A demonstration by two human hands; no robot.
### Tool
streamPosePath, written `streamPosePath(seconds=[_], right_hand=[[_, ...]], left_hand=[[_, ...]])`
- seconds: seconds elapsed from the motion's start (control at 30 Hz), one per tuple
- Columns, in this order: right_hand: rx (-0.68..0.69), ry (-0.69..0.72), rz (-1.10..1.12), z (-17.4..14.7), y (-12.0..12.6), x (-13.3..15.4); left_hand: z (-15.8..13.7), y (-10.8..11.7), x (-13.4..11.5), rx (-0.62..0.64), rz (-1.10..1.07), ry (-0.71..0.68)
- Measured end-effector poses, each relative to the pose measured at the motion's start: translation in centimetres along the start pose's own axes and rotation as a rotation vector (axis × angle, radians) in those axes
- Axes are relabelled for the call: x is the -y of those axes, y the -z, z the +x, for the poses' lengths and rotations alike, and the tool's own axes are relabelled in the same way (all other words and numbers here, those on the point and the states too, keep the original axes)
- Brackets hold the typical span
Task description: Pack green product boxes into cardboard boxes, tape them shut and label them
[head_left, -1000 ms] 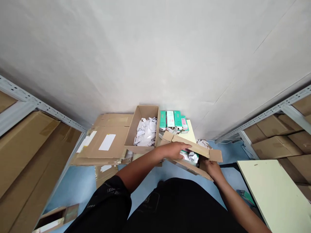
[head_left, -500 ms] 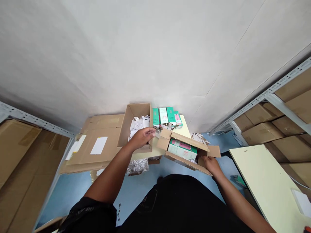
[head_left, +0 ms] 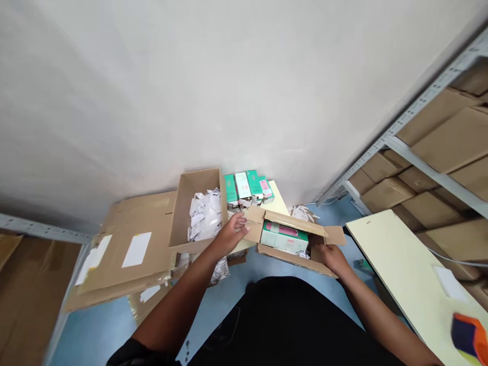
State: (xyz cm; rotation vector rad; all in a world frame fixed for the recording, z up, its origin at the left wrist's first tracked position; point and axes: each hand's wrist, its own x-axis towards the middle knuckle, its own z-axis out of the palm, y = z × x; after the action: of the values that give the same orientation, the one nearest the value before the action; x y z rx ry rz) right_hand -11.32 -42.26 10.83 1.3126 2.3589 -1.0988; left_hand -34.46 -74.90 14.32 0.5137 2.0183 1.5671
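1 green carton (head_left: 284, 238) lay in the box (head_left: 281, 254), flaps (head_left: 254, 217) unclosed; my right hand (head_left: 334, 259) gripped its end, my left hand (head_left: 229, 235) beside 1 flap, fingers parted.

The person wore a black top (head_left: 297, 325), dark and matt across its rounded front, where a thin, faint outline showed low on the left side, too dim to read. The left sleeve (head_left: 139, 355), also black, ended short of the forearm; left hand (head_left: 230, 236) and right hand (head_left: 334, 258) were bare
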Motion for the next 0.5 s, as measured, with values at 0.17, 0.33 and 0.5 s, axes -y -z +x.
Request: streamPosePath(seconds=[0.17, 0.33, 0.5], right_hand=[[-0.102, -0.086, 0.056, -1.9, 2.3, -2.9], [-0.211, -0.164, 0.179, -3.0, 5.1, -8.1], [-0.293, -0.238, 0.246, -3.0, 8.6, -15.8]], left_hand=[[2.2, -8.3, -1.2, 0.231, -0.31, 0.144], [5.2, -16.0, -1.4, 0.241, -0.491, 0.204], [6.8, -25.7, -1.3, 0.44, -0.444, 0.272]])
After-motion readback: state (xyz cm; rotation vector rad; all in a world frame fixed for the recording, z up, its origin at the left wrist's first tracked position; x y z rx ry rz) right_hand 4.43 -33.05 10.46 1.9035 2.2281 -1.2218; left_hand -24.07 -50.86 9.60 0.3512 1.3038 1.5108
